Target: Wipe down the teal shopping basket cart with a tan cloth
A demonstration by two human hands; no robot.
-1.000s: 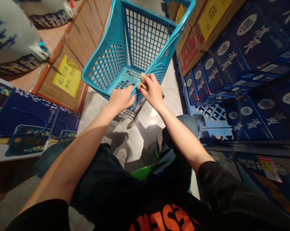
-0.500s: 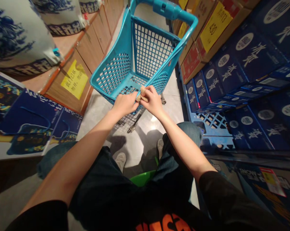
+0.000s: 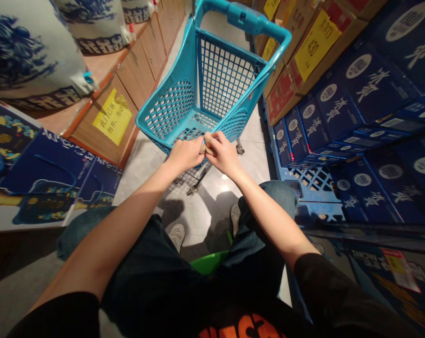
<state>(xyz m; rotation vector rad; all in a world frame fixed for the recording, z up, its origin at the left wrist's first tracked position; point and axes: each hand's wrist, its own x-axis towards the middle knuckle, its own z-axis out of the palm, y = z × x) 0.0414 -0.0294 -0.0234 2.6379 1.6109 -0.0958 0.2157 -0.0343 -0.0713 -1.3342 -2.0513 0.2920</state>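
Observation:
My left hand [image 3: 186, 154] and my right hand [image 3: 223, 152] meet at the near rim of a blue shopping cart [image 3: 222, 118]. Both are closed, fingertips together, pinching a small tan piece [image 3: 203, 149] between them. It looks pale and knobby, and the fingers cover most of it, so its kind is unclear. The cart's basket stands right behind my hands, its handle [image 3: 245, 19] at the far side.
Stacked dark blue boxes [image 3: 334, 110] line the right side on a blue pallet [image 3: 312, 185]. At left, large blue-and-white jars [image 3: 25, 56] stand on a wooden cabinet [image 3: 103, 112], with blue gift bags [image 3: 53, 173] nearer. Something green [image 3: 209, 263] lies beneath me.
My fingers have drawn closer around the tan piece, hiding more of it. The view has shifted slightly; the cart stays put.

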